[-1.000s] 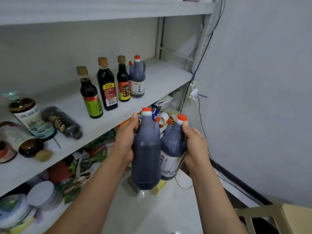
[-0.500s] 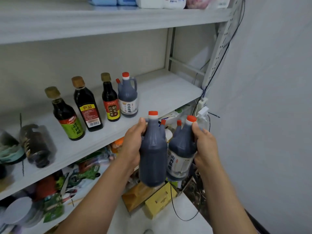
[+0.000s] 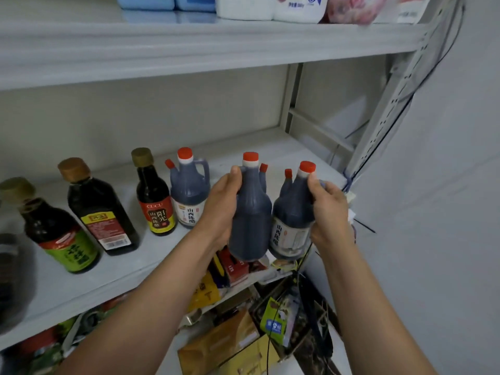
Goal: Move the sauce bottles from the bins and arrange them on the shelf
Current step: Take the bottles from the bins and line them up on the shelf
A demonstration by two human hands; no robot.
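Note:
My left hand [image 3: 220, 209] grips a dark vinegar bottle [image 3: 250, 212] with a red cap, held upright at the front edge of the middle shelf [image 3: 270, 150]. My right hand [image 3: 328, 212] grips a second dark red-capped bottle [image 3: 290, 220] with a white label, touching the first. A matching jug-shaped bottle [image 3: 189, 190] stands on the shelf just left of them, in a row with three brown-capped sauce bottles [image 3: 154, 196], [image 3: 98, 209], [image 3: 54, 228].
The right part of the middle shelf is bare up to the perforated metal upright [image 3: 389, 109]. The top shelf [image 3: 216, 41] carries white and blue packs. Boxes and packets [image 3: 224, 336] crowd the lower shelf, with cables by the white wall [image 3: 446, 185].
Both hands have raised the two bottles from below the shelf edge up to shelf height, closer to the standing row. The view has tilted upward.

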